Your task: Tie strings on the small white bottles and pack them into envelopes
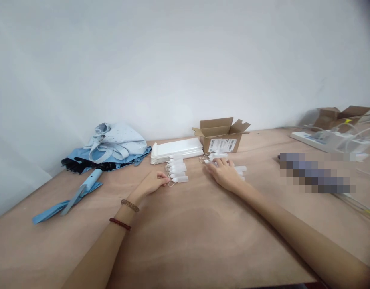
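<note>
My left hand (156,181) rests on the table with its fingers curled together, the tips at the cord loop of the nearest tube in a row of small translucent white plastic tubes (177,168). Whether the loop is pinched in them cannot be told. My right hand (225,173) lies over a second group of similar tubes (240,169), its fingers bent down onto them. One tube lies partly under those fingers, and the palm hides part of the group. Pale cord loops hang from the tubes' left ends.
Behind the tubes lie a stack of white flat packs (177,148) and an open cardboard box (222,140). At left are a pale cloth bag (121,140) and a blue umbrella (93,178). A power strip (311,141) with cables and another box (338,116) stand right, beyond a pixelated object (314,172).
</note>
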The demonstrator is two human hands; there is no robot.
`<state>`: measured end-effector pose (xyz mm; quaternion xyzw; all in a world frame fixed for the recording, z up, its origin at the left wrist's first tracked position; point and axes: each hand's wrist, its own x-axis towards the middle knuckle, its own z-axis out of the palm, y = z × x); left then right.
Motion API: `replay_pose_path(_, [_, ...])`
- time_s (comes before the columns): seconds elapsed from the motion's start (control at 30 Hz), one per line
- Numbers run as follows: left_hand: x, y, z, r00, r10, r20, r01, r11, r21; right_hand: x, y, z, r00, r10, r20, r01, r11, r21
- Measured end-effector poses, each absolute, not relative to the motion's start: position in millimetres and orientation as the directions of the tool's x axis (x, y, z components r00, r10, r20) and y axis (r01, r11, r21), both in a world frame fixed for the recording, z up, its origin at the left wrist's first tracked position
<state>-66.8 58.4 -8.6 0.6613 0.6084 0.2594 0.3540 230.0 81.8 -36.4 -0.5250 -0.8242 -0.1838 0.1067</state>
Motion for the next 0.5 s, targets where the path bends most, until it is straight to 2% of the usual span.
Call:
replay_pose_path(0.2, [-66, 60, -11, 0.041, 0.998, -0.041, 0.656, 0.004, 0.755, 229, 80, -32, -0.467, 0.814, 0.344, 0.884, 0.422, 0.201])
replay_pose_path(0.5, [-55, 59, -11, -0.091, 0.974, 0.207, 0.749, -0.07, 0.659, 224, 77, -29, -0.478, 0.827, 0.297, 0.878, 0.436, 0.199])
